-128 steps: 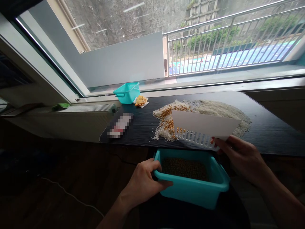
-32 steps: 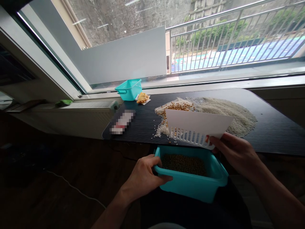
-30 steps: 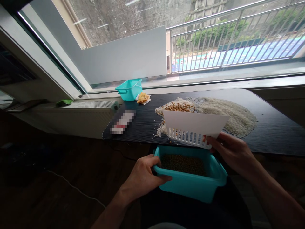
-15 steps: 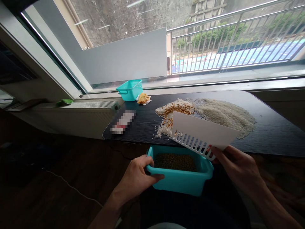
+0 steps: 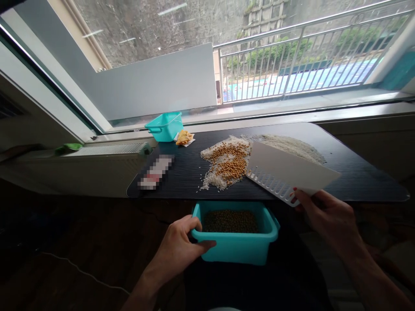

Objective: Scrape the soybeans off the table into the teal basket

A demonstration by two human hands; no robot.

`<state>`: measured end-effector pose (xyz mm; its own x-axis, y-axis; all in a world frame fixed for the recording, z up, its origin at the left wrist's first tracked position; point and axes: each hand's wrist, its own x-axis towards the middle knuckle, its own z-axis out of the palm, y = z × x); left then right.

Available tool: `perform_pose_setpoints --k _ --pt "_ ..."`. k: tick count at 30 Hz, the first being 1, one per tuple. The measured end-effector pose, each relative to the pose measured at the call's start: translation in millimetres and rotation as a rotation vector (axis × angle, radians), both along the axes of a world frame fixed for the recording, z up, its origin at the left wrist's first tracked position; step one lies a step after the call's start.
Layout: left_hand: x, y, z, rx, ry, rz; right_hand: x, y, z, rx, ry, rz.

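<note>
My left hand (image 5: 181, 242) grips the left rim of a teal plastic bin (image 5: 236, 248), thumb along its front wall. Inside the bin lies a layer of soybeans (image 5: 230, 221), dark in the shade. Between thumb and fingers, my right hand (image 5: 327, 216) pinches a white slotted scoop (image 5: 292, 172) by its right end, tilted above the table edge with its slots toward me. Left of the scoop, golden soybeans (image 5: 231, 166) are mixed through white rice (image 5: 217, 181) on the table. A larger heap of rice (image 5: 295, 147) is partly hidden behind the scoop.
The dark table (image 5: 363, 181) stands against the window. At its back left are a second teal bin (image 5: 167, 127) and a crumpled yellow item on white paper (image 5: 184, 138). A blurred-out flat item (image 5: 156, 172) lies on the left. A radiator (image 5: 113, 149) adjoins the table.
The scoop has moved right, off the bin's opening, uncovering more soybeans in the mixed pile. My left hand stays on the bin rim. The whole view has shifted slightly.
</note>
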<state>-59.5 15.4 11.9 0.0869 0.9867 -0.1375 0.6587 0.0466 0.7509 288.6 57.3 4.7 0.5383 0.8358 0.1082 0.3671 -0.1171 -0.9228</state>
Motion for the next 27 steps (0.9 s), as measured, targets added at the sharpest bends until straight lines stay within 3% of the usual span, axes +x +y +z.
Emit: perform_pose_setpoints --k 9,15,20,27 --pt "2 0 -2.2 -0.005 -0.006 -0.003 19 3 11.3 0.038 -0.106 -0.101" --pt "12 4 0.3 -0.004 -0.026 -0.034 19 20 28.0 0.117 -0.134 -0.031" --pt "21 7 2.7 -0.004 -0.04 -0.057 17 46 31.5 0.099 -0.145 0.015" --pt "30 8 4.3 0.018 -0.063 -0.088 18 31 33.9 0.075 -0.093 0.079"
